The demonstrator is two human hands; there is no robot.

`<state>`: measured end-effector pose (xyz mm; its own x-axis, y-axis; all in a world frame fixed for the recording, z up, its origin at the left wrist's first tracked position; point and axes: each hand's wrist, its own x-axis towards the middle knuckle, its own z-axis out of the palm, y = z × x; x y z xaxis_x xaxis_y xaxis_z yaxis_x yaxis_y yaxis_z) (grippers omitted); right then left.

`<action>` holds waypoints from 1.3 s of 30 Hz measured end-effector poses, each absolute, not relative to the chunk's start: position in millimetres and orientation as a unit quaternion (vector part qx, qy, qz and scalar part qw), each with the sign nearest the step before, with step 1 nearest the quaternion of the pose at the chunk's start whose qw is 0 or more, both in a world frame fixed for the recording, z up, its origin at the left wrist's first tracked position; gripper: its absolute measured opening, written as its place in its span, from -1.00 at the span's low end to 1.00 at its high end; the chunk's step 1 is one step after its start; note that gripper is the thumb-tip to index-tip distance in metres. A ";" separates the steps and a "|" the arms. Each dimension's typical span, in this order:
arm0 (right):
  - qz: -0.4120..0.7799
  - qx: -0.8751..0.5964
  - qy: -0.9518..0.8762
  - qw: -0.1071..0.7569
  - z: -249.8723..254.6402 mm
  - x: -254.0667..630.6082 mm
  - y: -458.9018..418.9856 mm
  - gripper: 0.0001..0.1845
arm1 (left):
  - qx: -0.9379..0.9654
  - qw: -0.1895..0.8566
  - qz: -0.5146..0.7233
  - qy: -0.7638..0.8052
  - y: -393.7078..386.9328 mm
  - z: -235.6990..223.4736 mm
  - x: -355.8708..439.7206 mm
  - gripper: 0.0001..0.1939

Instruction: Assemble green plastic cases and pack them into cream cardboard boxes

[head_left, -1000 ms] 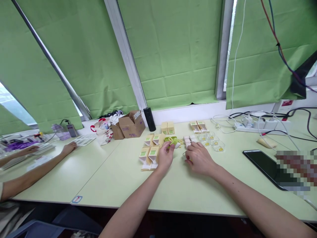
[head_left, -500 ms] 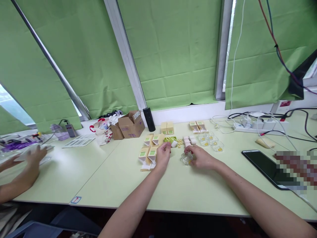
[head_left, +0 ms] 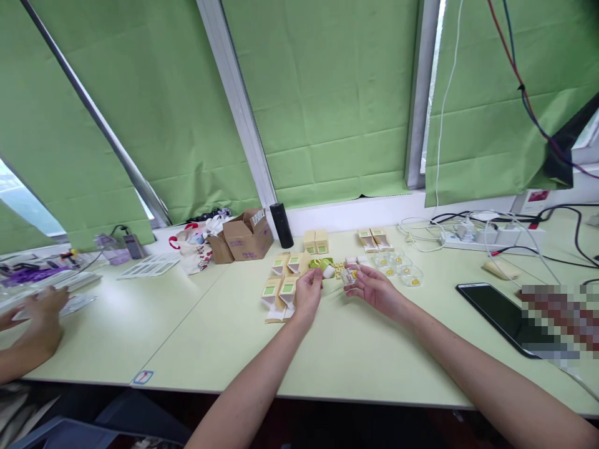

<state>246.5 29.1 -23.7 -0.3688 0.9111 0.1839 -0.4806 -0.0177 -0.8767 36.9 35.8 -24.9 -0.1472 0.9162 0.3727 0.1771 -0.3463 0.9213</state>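
Note:
My right hand point(head_left: 381, 294) grips a small clear plastic container point(head_left: 349, 275) with something yellow in it, raised above the table. My left hand point(head_left: 309, 292) is closed in a pinch; what its fingertips hold, if anything, is hidden. Just beyond those fingertips are a green piece point(head_left: 316, 263) and a small white piece point(head_left: 328, 272). Small yellow pieces point(head_left: 338, 270) lie between the hands, with pale blocks point(head_left: 360, 259) behind the right one. Several clear containers with yellow contents point(head_left: 405, 272) stand to its right. Left of my left hand are several open cream paper boxes point(head_left: 271, 292).
Behind are more cream boxes point(head_left: 316, 241), another pair point(head_left: 373, 239), a black cylinder point(head_left: 281, 226) and a cardboard box point(head_left: 248, 234). A phone point(head_left: 496, 318) and power strip point(head_left: 496, 238) with cables lie right. At left, another person's hands point(head_left: 47, 312) handle white trays.
My right hand has picked the clear container up off the table and turned it. My left hand has drawn back slightly from the green piece. The other person's hand has moved left.

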 end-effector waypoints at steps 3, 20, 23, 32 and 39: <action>0.686 -0.221 -0.453 0.525 -23.1 247.1 29.3 -0.45 | 0.574 0.311 0.591 0.473 34.3 -22.7 37.9 -0.20; 0.591 -0.274 -0.516 0.556 -34.4 241.3 34.5 -0.28 | 0.588 0.319 0.600 0.438 30.3 -17.2 41.1 -0.26; 0.585 -0.279 -0.522 0.554 -36.3 239.3 35.5 -0.30 | 0.596 0.319 0.601 0.427 30.0 -17.5 41.8 -0.28; 0.624 -0.267 -0.513 0.525 -36.9 238.4 33.9 -0.33 | 0.620 0.328 0.591 0.399 35.8 -27.2 43.7 -0.30; 0.656 -0.257 -0.492 0.511 -33.3 238.0 30.6 -0.35 | 0.632 0.317 0.575 0.412 38.1 -33.6 43.1 -0.30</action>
